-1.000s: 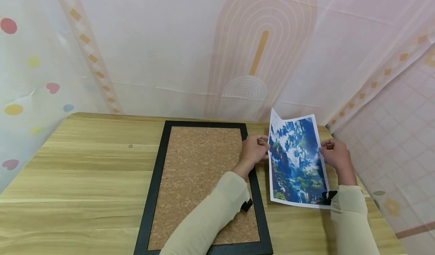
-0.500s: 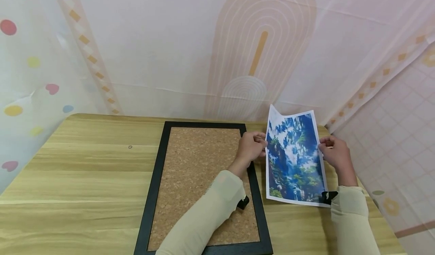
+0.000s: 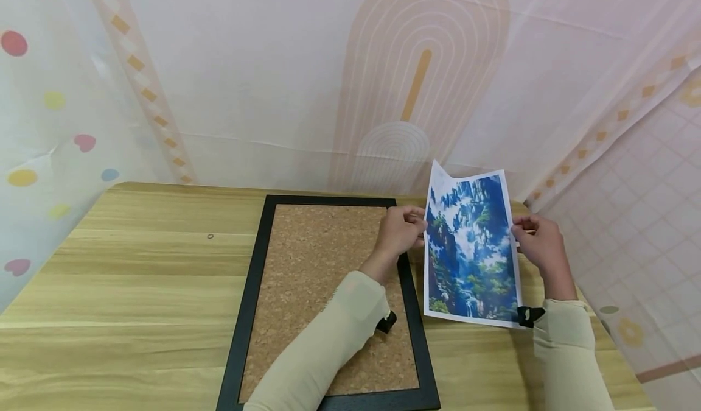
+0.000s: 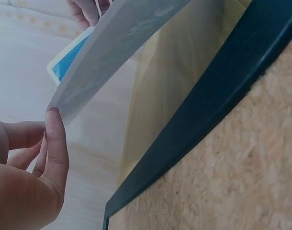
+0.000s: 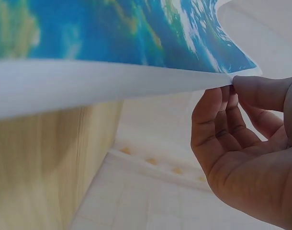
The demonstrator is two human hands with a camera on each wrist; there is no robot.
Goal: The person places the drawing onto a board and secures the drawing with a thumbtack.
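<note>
1. Above the right end of the desk (image 3: 137, 277), a printed picture (image 3: 471, 246) of blue mountains and clouds with a white border is held up off the wood, tilted, its top left corner curled.
2. The left hand (image 3: 398, 235) pinches the picture's left edge between thumb and fingers.
3. The right hand (image 3: 537, 243) pinches the right edge the same way, thumb on top and fingers curled beneath.
4. Just left of the picture, a cork board (image 3: 323, 289) in a black frame lies flat on the desk, the left forearm crossing over its lower right part.
5. Behind the desk hangs a pale patterned curtain (image 3: 328, 76).
</note>
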